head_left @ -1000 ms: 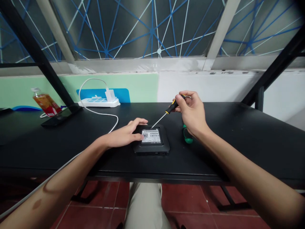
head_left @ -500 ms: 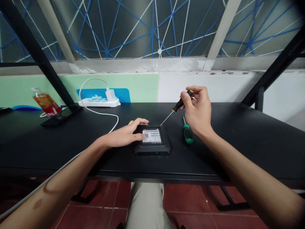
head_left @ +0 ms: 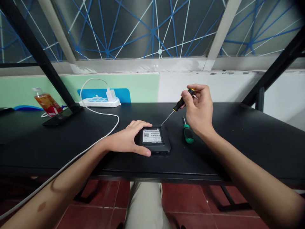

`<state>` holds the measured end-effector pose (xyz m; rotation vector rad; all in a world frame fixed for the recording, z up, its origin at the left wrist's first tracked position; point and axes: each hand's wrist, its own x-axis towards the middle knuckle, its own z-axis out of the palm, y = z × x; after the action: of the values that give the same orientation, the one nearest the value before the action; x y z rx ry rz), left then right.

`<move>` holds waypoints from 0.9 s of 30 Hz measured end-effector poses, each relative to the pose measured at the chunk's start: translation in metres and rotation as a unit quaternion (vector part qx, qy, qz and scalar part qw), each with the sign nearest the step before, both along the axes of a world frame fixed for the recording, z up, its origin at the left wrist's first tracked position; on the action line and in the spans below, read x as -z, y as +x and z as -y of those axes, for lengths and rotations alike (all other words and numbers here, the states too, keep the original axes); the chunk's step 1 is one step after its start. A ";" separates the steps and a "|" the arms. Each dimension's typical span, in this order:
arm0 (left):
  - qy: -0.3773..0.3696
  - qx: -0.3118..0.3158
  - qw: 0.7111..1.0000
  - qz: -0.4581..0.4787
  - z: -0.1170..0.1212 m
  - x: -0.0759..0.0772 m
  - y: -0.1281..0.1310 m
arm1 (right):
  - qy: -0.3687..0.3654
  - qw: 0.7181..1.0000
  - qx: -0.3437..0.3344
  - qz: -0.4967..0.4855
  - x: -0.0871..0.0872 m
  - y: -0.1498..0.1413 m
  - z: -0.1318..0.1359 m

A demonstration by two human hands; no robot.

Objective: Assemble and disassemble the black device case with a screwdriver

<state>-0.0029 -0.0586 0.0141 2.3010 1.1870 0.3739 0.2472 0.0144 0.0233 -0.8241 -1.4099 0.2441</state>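
A flat black electronic box [head_left: 166,145] with a white label on top lies on the black table. My left hand [head_left: 130,138] grips it from the left, thumb along the front edge and fingers at the back edge. In my right hand [head_left: 199,108] is a black and yellow screwdriver [head_left: 179,104], slanting down to the left. Its tip touches the box near the far right corner; whether a screw sits there is too small to tell. Just right of the box lies a second screwdriver [head_left: 188,135] with a green and black handle, near my right wrist.
A white power strip [head_left: 100,102] with a plugged-in charger [head_left: 111,94] stands by the wall. Its white cable [head_left: 105,136] runs past my left forearm. At left, a drink bottle [head_left: 48,103] tilts behind a dark flat panel [head_left: 60,116].
My left thumb has moved off the label down to the front edge of the box, and the hand now spans its left side. The right hand and screwdriver have hardly shifted.
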 end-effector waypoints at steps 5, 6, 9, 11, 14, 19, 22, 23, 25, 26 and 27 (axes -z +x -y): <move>0.005 0.005 1.000 -0.006 0.000 0.001 0.000 | -0.003 0.999 0.026 0.039 0.003 0.002 -0.001; 0.008 0.007 1.000 -0.006 0.000 0.001 0.000 | -0.001 0.998 0.032 0.050 0.003 0.002 0.000; 0.017 0.013 1.000 -0.007 0.000 0.001 0.000 | -0.007 0.997 0.025 0.068 0.005 0.003 0.001; 0.021 0.015 1.000 -0.009 0.000 0.002 0.001 | -0.019 0.997 0.001 0.073 0.005 0.003 0.002; 0.035 0.019 0.999 -0.013 0.000 0.004 0.002 | -0.036 0.995 -0.034 0.083 0.007 0.002 0.003; 0.051 0.025 0.998 -0.018 0.000 0.005 0.004 | -0.043 0.994 -0.079 0.057 0.010 0.002 0.000; 0.051 0.021 0.998 -0.025 0.001 0.005 0.004 | -0.052 0.995 -0.073 0.048 0.010 0.002 -0.003; 0.052 0.020 0.998 -0.027 0.001 0.005 0.005 | -0.053 0.995 -0.062 0.050 0.009 0.001 -0.003; 0.053 0.020 0.998 -0.029 0.002 0.004 0.005 | -0.052 0.996 -0.040 0.056 0.007 0.001 -0.004; 0.053 0.020 0.998 -0.029 0.002 0.004 0.005 | -0.051 0.997 -0.032 0.057 0.005 0.001 -0.003; 0.053 0.021 0.998 -0.028 0.002 0.004 0.004 | -0.050 0.997 -0.025 0.058 0.005 0.001 -0.003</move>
<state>0.0014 -0.0605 0.0099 2.4378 1.1703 0.3662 0.2477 0.0176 0.0187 -0.8975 -1.5373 0.3116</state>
